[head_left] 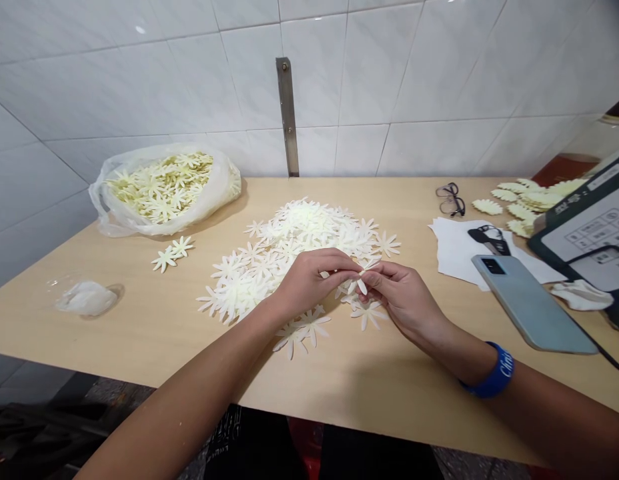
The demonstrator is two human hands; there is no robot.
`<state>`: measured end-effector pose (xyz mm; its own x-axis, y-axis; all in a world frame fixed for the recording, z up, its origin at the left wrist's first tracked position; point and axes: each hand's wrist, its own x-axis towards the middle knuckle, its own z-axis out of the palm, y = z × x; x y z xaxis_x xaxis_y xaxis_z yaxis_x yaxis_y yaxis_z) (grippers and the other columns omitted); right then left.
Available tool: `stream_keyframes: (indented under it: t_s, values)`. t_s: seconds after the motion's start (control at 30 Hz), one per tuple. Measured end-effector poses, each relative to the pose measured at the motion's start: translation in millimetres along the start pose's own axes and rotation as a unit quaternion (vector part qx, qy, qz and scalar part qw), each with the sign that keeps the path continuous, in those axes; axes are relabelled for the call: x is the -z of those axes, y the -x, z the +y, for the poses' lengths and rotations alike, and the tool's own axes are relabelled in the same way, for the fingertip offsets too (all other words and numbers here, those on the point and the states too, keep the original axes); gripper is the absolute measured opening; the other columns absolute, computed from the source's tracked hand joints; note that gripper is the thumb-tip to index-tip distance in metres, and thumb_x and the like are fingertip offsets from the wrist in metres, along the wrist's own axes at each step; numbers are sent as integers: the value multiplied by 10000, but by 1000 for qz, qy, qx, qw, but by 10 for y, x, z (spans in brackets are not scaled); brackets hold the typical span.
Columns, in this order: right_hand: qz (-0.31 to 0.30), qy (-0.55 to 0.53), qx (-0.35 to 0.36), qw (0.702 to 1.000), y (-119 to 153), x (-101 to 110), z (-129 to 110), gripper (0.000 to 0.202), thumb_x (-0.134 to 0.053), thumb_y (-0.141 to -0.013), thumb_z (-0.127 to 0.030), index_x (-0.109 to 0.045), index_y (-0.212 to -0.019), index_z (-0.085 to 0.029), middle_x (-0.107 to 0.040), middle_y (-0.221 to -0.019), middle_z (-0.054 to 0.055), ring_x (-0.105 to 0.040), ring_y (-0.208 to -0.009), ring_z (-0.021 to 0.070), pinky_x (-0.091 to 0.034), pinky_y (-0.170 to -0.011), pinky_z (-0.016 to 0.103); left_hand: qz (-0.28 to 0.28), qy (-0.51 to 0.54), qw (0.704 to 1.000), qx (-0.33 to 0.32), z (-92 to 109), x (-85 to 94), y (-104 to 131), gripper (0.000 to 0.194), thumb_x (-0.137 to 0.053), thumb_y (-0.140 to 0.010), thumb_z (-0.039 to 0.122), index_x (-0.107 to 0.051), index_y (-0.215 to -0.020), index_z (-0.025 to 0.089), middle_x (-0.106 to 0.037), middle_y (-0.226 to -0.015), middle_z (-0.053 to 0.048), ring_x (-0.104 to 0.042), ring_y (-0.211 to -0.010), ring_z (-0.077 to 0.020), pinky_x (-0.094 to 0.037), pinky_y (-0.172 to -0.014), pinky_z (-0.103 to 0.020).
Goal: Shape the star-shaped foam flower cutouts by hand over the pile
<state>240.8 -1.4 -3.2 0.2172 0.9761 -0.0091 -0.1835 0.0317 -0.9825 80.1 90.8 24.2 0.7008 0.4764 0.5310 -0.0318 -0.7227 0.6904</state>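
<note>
Head view: I'm watching left hand (309,279) and right hand (408,297) both pinching one white flower (362,285) between fingertips, at the loose pile's (309,230) 3 o'clock side; flower-filled plastic bag (226,188) is sitting at the hands' 10 o'clock, phone (537,308) lying at their 3

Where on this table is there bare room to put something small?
The tabletop is bare between the white wad and the flower pile, between that pile and the eyeglasses, and along the front edge between the forearms. It's crowded around the left hand and right hand, and around the phone.
</note>
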Motion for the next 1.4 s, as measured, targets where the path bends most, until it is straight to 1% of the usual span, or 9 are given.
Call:
stream_keyframes:
  t_s: [0.23,0.43,0.57,0.73,0.9,1.07,1.2,1.3,1.4]
  values:
    - [1,-10,-1,1000,0,5,-6,244,-784,-738,-390,-680,-656,-185,-639,-578,-2,-588,-557,133,-475,-581,266,-2,39,995,96,62,-15,16,164,-598,-874,262,-742,-849,187,-727,-874,-53,-649,-809,-145,-488,-635,-214]
    - [-1,-1,-9,1000,17,-3,-24,251,-765,-758,-418,-682,-688,-192,-664,-651,7,-626,-618,149,-513,-634,284,59,118,972,197,76,2,0,171,-645,-825,321,-714,-812,164,-696,-853,-52,-611,-781,-151,-483,-639,-228]
    - [-8,0,-1,1000,30,-16,-51,254,-743,-782,-420,-673,-699,-191,-655,-664,6,-617,-638,146,-510,-664,288,96,189,942,261,45,7,-36,183,-683,-782,339,-692,-776,156,-649,-784,-20,-566,-677,-115,-483,-612,-225]
    - [-9,8,14,1000,32,-19,-60,254,-713,-814,-410,-661,-698,-191,-637,-652,5,-597,-647,144,-498,-671,288,138,332,880,310,-8,42,-72,200,-727,-729,319,-640,-771,144,-569,-709,16,-572,-661,-90,-534,-682,-244]
    - [26,-6,31,999,29,-19,-67,241,-713,-812,-391,-650,-688,-194,-614,-659,6,-572,-633,142,-484,-641,285,118,405,834,355,-18,67,-80,176,-721,-720,239,-595,-789,137,-588,-652,14,-607,-627,-84,-551,-695,-236]
    - [107,-47,125,985,45,18,-84,176,-664,-854,-383,-618,-759,-242,-588,-717,-6,-548,-640,138,-472,-610,274,103,449,799,387,-43,58,-71,81,-650,-777,165,-576,-800,143,-659,-712,-33,-662,-684,-100,-562,-722,-218]
    - [47,54,123,990,70,3,-87,238,-630,-865,-445,-619,-764,-230,-581,-685,10,-558,-621,165,-483,-599,306,71,452,796,396,-66,32,-57,92,-667,-772,151,-577,-781,135,-678,-782,-61,-671,-710,-107,-569,-733,-233]
    - [20,147,98,984,94,-41,-93,255,-625,-868,-431,-631,-751,-204,-598,-707,20,-541,-601,153,-477,-594,297,56,442,804,393,-55,15,-60,109,-694,-764,185,-597,-776,135,-616,-684,-18,-635,-653,-96,-580,-745,-260]
    - [25,165,100,981,108,-70,-97,244,-626,-866,-412,-627,-745,-199,-621,-843,40,-535,-640,147,-483,-606,288,65,437,802,403,-35,7,-76,221,-676,-799,347,-604,-769,139,-599,-659,-28,-622,-635,-118,-591,-734,-303]
